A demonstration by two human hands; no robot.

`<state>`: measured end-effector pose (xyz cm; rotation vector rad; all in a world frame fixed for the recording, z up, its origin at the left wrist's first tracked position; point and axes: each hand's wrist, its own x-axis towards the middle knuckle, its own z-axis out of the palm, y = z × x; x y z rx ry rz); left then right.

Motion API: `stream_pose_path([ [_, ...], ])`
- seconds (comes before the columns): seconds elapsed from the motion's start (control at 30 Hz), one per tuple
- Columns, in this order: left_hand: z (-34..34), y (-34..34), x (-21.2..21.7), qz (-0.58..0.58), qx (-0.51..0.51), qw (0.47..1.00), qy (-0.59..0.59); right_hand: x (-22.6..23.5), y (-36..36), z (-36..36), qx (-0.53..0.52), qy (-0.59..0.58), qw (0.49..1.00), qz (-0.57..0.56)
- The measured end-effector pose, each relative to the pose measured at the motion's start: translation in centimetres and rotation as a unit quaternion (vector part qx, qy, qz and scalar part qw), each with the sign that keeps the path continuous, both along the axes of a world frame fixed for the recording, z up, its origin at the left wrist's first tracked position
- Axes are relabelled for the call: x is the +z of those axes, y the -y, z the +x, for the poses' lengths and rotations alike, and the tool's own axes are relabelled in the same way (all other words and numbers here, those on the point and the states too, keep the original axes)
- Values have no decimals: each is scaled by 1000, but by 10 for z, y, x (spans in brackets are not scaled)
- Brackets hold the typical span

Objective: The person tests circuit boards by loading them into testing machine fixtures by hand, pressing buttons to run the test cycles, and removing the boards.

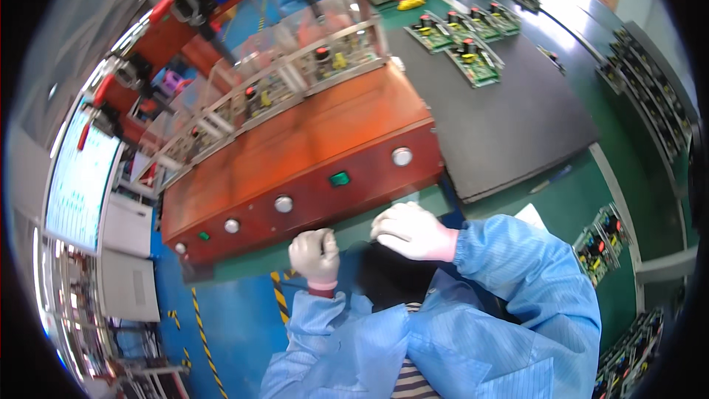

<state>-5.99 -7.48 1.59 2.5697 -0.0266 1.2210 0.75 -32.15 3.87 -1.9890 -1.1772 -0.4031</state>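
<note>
My left hand (314,257), in a white glove, is curled into a loose fist just in front of the red test fixture (310,151). Nothing shows in it. To its right is my right hand (413,231), gloved too, its fingers loosely stretched and bent at the tips, with no object visible in them. Both hands are at the near edge of the green bench, apart from each other. Along the fixture's front panel run silver round buttons (283,204) and green switches (340,179). Circuit boards (255,100) sit under the clear-and-metal frame on top.
Right of the fixture lies a dark grey mat (517,118) with several green circuit boards (473,63) at its far end. More boards (600,244) stand at the right, below a pen (552,179). Red-handled clamps (107,92) overhang the fixture's left. A lit screen (81,177) is far left.
</note>
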Motion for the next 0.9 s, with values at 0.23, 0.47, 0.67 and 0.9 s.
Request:
stream_pose_path([
  [0.23,-4,2,-4,5,47,999,17,8,-1,-1,41,-23,999,-10],
  [0.47,0,10,4,-22,31,999,4,19,2,-6,33,-86,996,-14],
  [0.67,-1,7,4,-20,36,999,19,17,-1,-2,47,-82,995,-10],
  [0.9,-1,4,9,-8,28,1000,11,9,-3,0,13,-64,998,-6],
])
